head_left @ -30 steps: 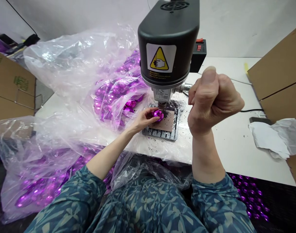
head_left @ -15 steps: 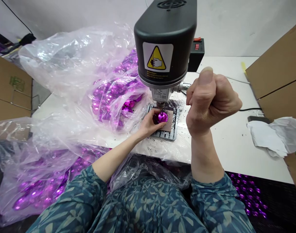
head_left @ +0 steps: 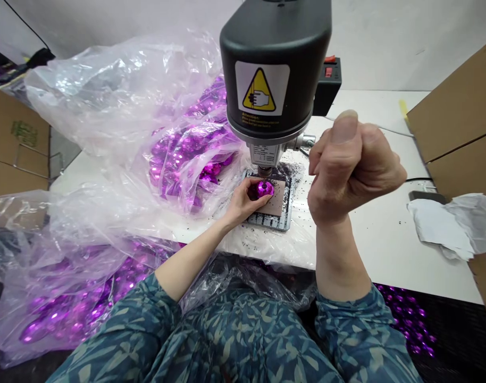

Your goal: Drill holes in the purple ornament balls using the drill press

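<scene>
My left hand [head_left: 241,203] grips a shiny purple foil-wrapped piece [head_left: 265,188] with its fingers curled over it. The piece rests on a brown pad [head_left: 278,199], set on a grey metal plate [head_left: 269,224], just below and in front of the spindle tip [head_left: 262,171] of a black benchtop machine [head_left: 273,64]. My right hand [head_left: 352,169] is raised in a closed fist to the right of the machine, thumb on top, with nothing visible in it. The plate's far corner is partly hidden behind the machine's head.
Clear plastic bags [head_left: 107,96] full of purple foil pieces spill across the left of the white table [head_left: 386,255]. Black specks litter the plate and table. Cardboard sheets [head_left: 454,133] stand at the right, beside crumpled white paper [head_left: 438,226]. A switch box [head_left: 328,80] stands behind the machine.
My left hand has shifted the purple piece rightward on the pad, closer beneath the spindle. My right fist stays raised, and the view has shifted slightly.
</scene>
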`<state>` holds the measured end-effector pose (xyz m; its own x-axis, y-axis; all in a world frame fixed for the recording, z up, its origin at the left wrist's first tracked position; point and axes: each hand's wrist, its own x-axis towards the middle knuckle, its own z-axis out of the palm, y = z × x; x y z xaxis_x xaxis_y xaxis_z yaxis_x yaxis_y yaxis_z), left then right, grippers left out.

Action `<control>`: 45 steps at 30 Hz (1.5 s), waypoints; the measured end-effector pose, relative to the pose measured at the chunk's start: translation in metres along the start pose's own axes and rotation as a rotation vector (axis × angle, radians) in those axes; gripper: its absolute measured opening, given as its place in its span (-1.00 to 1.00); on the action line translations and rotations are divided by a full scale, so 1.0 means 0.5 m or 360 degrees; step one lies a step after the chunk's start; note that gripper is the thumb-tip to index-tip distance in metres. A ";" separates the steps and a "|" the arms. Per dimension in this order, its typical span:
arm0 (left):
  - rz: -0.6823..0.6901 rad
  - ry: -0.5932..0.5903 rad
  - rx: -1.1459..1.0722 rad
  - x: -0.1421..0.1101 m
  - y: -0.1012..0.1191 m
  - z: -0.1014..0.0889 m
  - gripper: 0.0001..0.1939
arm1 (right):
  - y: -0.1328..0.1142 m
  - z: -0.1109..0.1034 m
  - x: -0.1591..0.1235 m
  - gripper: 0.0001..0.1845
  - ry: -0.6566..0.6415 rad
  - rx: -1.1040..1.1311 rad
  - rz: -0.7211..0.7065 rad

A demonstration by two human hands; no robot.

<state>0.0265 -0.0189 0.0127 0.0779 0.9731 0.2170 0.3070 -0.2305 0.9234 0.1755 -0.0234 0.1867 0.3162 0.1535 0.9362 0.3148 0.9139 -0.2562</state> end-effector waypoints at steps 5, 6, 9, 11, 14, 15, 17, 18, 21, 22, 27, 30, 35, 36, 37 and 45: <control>0.0024 -0.0016 -0.0016 -0.003 -0.002 -0.003 -0.50 | 0.002 -0.003 -0.012 -0.42 0.0008 0.0005 -0.0043; 0.0031 -0.0018 -0.0026 -0.004 -0.002 -0.003 -0.50 | 0.003 -0.004 -0.016 -0.42 0.0004 0.0011 -0.0046; 0.0054 -0.0019 -0.0017 -0.005 -0.005 -0.003 -0.51 | 0.009 -0.007 -0.027 -0.41 0.0043 0.0046 -0.0095; 0.0066 -0.0018 0.0014 -0.005 -0.009 -0.003 -0.51 | 0.014 -0.009 -0.035 -0.41 0.0079 0.0064 -0.0122; 0.0071 -0.0012 0.0043 -0.006 -0.014 -0.001 -0.49 | 0.023 -0.014 -0.048 -0.38 0.0091 0.0016 -0.0122; 0.0064 -0.0012 0.0042 -0.006 -0.015 0.000 -0.49 | 0.026 -0.016 -0.052 -0.38 0.0080 -0.0008 -0.0134; 0.0042 -0.0018 0.0032 -0.006 -0.016 0.001 -0.48 | 0.032 -0.021 -0.058 -0.40 0.0049 -0.0002 -0.0215; 0.0032 -0.0016 0.0028 -0.006 -0.016 0.001 -0.47 | 0.036 -0.022 -0.061 -0.42 0.0029 0.0028 -0.0270; 0.0015 0.0001 0.0020 -0.007 -0.014 0.003 -0.48 | 0.046 -0.022 -0.064 -0.47 0.0026 0.0154 -0.0438; 0.0012 0.0006 0.0016 -0.007 -0.013 0.003 -0.48 | 0.049 -0.021 -0.064 -0.48 0.0034 0.0172 -0.0467; -0.0023 0.0015 -0.0008 -0.007 -0.007 0.004 -0.46 | 0.057 -0.023 -0.067 -0.52 0.0009 0.0237 -0.0551; -0.0010 0.0011 0.0000 -0.008 -0.002 0.001 -0.47 | 0.058 -0.033 -0.077 -0.53 -0.0089 0.0244 -0.0590; -0.0015 0.0009 0.0016 -0.004 0.001 0.006 -0.49 | 0.041 -0.025 -0.064 -0.51 -0.0060 0.0221 -0.0553; -0.0024 0.0020 -0.0008 -0.003 0.001 0.009 -0.49 | 0.035 -0.019 -0.050 -0.50 -0.0001 0.0184 -0.0487; -0.0038 0.0038 -0.0032 -0.003 0.003 0.013 -0.50 | 0.028 -0.012 -0.034 -0.47 0.0024 0.0035 -0.0281; 0.0191 -0.0094 0.0020 -0.165 0.078 -0.013 -0.53 | 0.014 0.022 0.054 -0.38 -0.0037 -0.0127 0.0091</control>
<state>0.0258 -0.1080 0.0330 0.1702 0.9365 0.3066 0.3040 -0.3458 0.8877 0.1766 -0.0089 0.2128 0.3150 0.2140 0.9247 0.3676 0.8707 -0.3267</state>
